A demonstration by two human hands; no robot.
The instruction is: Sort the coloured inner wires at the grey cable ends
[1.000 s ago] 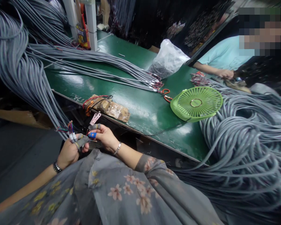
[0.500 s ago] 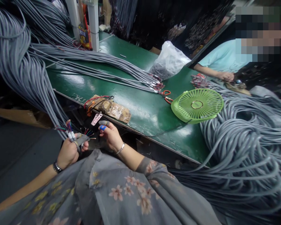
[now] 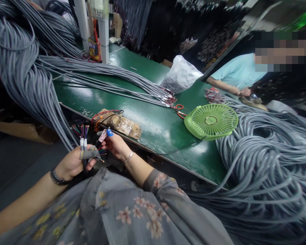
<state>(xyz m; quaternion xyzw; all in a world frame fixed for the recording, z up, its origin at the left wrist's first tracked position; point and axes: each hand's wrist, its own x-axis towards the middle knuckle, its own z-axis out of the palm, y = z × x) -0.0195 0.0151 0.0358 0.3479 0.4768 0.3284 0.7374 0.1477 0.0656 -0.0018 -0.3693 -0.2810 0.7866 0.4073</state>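
Observation:
My left hand (image 3: 75, 160), its finger wrapped in grey tape, is closed around the ends of grey cables. White bands (image 3: 83, 144) circle two cable ends, and thin coloured wires (image 3: 85, 130) fan out above them. More coloured wires (image 3: 101, 153) stick out to the right of the fist. My right hand (image 3: 116, 144), with blue tape on one fingertip, has its fingers pinched together close to those wires. A small pale pink piece with slots (image 3: 102, 136) is right beside its fingertips, near the table edge. What lies between the right fingertips is hidden.
On the green table (image 3: 153, 126) lie a taped wooden block (image 3: 124, 125), a green fan (image 3: 211, 120), orange-handled scissors (image 3: 179, 107), a plastic bag (image 3: 181, 75) and a cable bundle (image 3: 112, 73). Coiled grey cables (image 3: 267, 160) fill the right. A co-worker (image 3: 234, 73) is across the table.
My right hand has moved in toward the left hand and the wires, its fingers closing. The left hand has turned, so the banded cable ends stand more upright. The view has shifted slightly.

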